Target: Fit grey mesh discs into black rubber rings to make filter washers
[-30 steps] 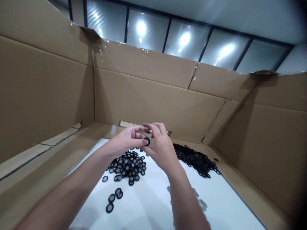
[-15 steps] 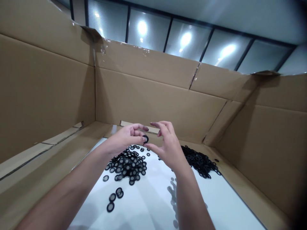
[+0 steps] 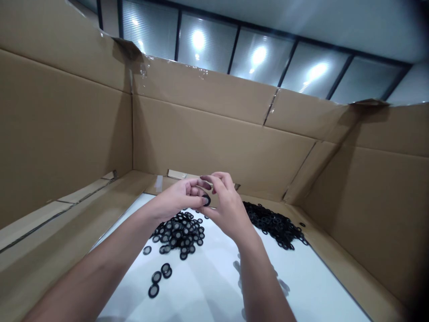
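I have the round piece (image 3: 207,200) up above the far part of the white board (image 3: 208,286); its rim is black, smooth and thick, and a fingertip covers part of its paler centre. The left hand (image 3: 182,194) has thumb and fingers drawn narrow, pinching the piece; the right hand (image 3: 225,201) curves around its other side, thumb and forefinger spread moderately, and I cannot tell whether they touch it.

Beneath and just beyond the left wrist I see a loose heap of black-rimmed discs (image 3: 181,232) with grey centres; a few stray discs (image 3: 153,291) lie nearer me, flat, some overlapping; on the right a denser, darker pile of black rings (image 3: 276,226) looks open-centred; small grey rounded shapes (image 3: 284,287) show beside the right forearm (image 3: 264,273).

The board is flat and pale, its right edge running diagonally beside brown cardboard walls (image 3: 208,120), creased and taped; I have bare board between the heap and the forearm, and clear air between the hands and the far wall.

The piece's face is turned roughly toward me, tilted somewhat; its outline is near circular, so I cannot pick out a long axis.
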Demonstrator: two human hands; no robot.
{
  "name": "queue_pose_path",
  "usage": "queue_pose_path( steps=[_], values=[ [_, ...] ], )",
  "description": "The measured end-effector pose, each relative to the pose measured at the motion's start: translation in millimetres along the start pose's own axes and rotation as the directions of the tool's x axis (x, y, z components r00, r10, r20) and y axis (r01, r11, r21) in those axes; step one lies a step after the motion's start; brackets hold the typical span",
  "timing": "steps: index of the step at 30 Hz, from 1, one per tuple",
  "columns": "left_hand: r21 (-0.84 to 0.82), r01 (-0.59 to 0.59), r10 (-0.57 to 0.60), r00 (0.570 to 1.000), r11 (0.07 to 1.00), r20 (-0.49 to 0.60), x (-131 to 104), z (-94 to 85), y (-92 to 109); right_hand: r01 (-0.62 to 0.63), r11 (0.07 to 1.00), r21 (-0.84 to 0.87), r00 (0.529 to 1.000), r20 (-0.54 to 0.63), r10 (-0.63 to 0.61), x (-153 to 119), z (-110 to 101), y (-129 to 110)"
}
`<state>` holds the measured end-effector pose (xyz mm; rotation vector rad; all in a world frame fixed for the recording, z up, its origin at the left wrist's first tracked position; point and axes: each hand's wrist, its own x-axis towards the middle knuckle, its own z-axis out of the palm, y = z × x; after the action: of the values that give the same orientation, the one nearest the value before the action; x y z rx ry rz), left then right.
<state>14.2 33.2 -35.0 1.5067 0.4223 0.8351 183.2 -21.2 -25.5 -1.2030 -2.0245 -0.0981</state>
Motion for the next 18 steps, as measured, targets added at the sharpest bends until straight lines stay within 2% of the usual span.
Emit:
queue_pose_path(
  steps=[8,11,15,18],
  values=[
    [-0.003,-0.002,0.002,1.0,1.0,-0.001,1,2.8,-6,0.002,1.0,0.023,1.0,0.02,-0.002,0,3,1],
    [0.016,-0.004,0.004,1.0,1.0,-0.01,0,-0.7,-1,-0.006,0.999,0.033,1.0,0.023,0.005,0,-3,3],
    [0.038,0.013,-0.01,0.997,0.999,-0.074,-2,-5.1,6,-0.016,1.0,0.027,1.0,-0.008,0.016,-2,-14,5],
    [0.05,0.018,-0.014,0.997,0.999,-0.077,-3,-6.0,7,-0.003,1.0,0.021,1.0,-0.019,0.003,-2,-16,5]
  ],
)
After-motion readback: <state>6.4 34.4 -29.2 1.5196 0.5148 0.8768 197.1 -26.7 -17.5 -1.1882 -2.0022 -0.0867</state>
